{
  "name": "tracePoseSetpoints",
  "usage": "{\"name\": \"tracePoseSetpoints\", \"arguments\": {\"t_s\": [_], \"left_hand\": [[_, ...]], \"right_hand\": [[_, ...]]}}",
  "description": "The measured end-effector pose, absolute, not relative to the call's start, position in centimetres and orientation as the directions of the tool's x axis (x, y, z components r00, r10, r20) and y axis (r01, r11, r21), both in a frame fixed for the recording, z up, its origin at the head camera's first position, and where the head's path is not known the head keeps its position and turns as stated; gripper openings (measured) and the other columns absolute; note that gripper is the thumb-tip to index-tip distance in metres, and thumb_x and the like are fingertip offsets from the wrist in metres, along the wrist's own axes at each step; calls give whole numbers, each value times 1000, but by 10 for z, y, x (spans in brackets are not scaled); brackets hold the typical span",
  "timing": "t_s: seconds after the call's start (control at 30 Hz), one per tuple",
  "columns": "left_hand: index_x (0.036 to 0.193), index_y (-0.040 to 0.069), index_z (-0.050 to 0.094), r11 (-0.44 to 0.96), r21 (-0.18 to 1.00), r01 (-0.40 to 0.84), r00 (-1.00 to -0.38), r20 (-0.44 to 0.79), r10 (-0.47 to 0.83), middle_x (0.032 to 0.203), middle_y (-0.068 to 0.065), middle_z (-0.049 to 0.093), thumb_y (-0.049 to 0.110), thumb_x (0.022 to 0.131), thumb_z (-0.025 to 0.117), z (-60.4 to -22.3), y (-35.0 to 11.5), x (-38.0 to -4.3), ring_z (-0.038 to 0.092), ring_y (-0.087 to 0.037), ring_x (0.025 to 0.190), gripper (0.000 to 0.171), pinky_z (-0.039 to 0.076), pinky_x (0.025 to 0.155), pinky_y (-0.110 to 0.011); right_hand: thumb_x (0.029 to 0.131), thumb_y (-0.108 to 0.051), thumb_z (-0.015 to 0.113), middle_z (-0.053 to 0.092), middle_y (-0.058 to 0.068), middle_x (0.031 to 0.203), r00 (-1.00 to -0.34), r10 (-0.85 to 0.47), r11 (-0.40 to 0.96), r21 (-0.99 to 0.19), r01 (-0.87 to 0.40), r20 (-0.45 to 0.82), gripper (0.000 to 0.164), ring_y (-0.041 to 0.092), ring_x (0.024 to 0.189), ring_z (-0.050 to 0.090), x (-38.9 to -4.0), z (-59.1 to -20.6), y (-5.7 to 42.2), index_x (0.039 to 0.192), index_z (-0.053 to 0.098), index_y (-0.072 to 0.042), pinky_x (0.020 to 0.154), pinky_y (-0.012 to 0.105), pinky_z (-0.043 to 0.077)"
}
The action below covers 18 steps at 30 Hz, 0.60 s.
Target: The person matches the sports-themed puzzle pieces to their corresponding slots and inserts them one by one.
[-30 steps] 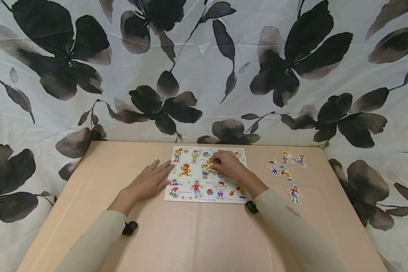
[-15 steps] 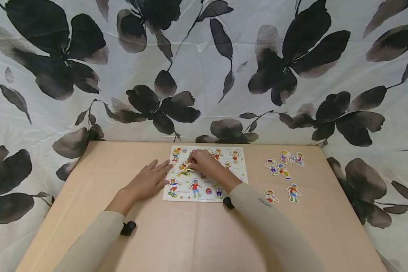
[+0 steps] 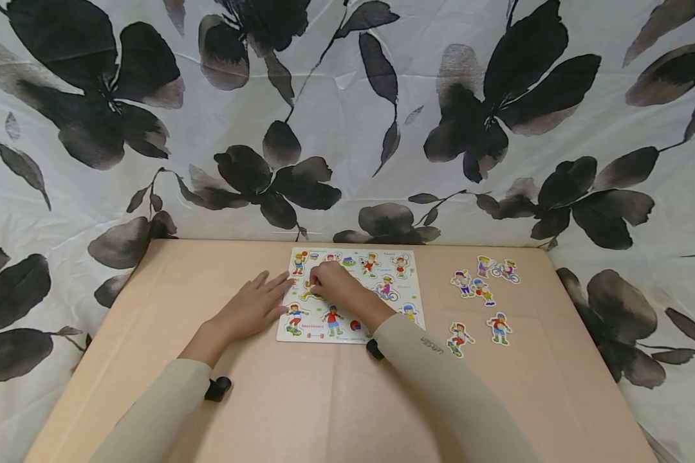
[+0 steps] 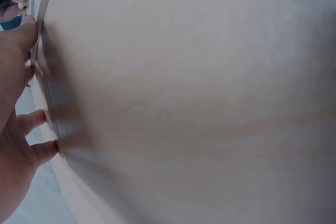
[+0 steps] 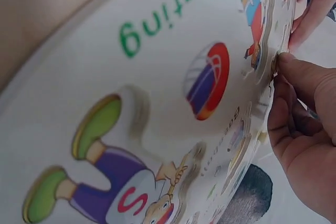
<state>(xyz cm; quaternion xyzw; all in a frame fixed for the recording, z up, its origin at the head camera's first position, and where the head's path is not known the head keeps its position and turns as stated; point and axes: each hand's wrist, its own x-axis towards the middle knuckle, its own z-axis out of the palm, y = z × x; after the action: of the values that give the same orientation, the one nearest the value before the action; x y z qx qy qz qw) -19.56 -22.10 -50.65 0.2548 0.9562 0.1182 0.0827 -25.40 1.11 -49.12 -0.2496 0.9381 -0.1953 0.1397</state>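
A white puzzle board [image 3: 324,321] printed with sporty children lies on the table. My left hand [image 3: 253,307] lies with fingers spread along its left edge, fingertips right at the rim. My right hand [image 3: 337,287] is over the upper left part of the board and pinches a small puzzle piece [image 3: 309,294], mostly hidden under the fingers, at the running-child spot. In the left wrist view a pale edge of that piece [image 4: 22,4] shows between thumb and finger. The right wrist view has the pinching right hand [image 5: 307,114] down close at the board's surface.
Several loose child-shaped pieces lie right of the board, among them a bicycle rider [image 3: 506,271], a child in a red top [image 3: 500,329] and a skateboarder [image 3: 459,339]. A floral cloth [image 3: 382,128] hangs behind the table's [image 3: 324,399] far edge.
My right hand has moved left across the board with the piece, from the middle to the running-child spot, uncovering the cyclist picture and a loose skateboarder. The left hand stays put.
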Motion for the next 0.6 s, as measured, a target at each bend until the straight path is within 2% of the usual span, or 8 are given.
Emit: {"name": "tracePoseSetpoints", "arguments": {"t_s": [0.17, 0.37, 0.6], "left_hand": [[162, 18, 37, 842, 262, 472, -855, -98, 509, 170, -5, 31, 43, 105, 57, -507, -221, -195, 24, -51, 154, 65, 27, 119, -72], [162, 20, 36, 847, 267, 461, -860, -103, 500, 171, -4, 30, 44, 105, 56, -508, -221, -195, 23, -50, 155, 65, 26, 119, -73], [162, 20, 36, 848, 264, 459, -861, -104, 498, 171, -4, 29, 44, 105, 56, -508, -221, -196, 23, -49, 155, 65, 25, 119, -72]], "right_hand": [[99, -20, 71, 61, -3, 83, -843, -514, 805, -428, -411, -159, 10, 11, 79, 53, -253, -493, 10, 92, 71, -14, 68, 20, 44], [98, -23, 73, 61, -4, 86, -853, -503, 772, -517, -369, -141, 9, 10, 79, 54, -251, -497, 15, 101, 72, -14, 66, 18, 45], [97, -21, 75, 63, -3, 91, -850, -519, 706, -609, -362, -96, 14, 12, 83, 56, -250, -492, 29, 108, 75, -13, 71, 22, 49]]}}
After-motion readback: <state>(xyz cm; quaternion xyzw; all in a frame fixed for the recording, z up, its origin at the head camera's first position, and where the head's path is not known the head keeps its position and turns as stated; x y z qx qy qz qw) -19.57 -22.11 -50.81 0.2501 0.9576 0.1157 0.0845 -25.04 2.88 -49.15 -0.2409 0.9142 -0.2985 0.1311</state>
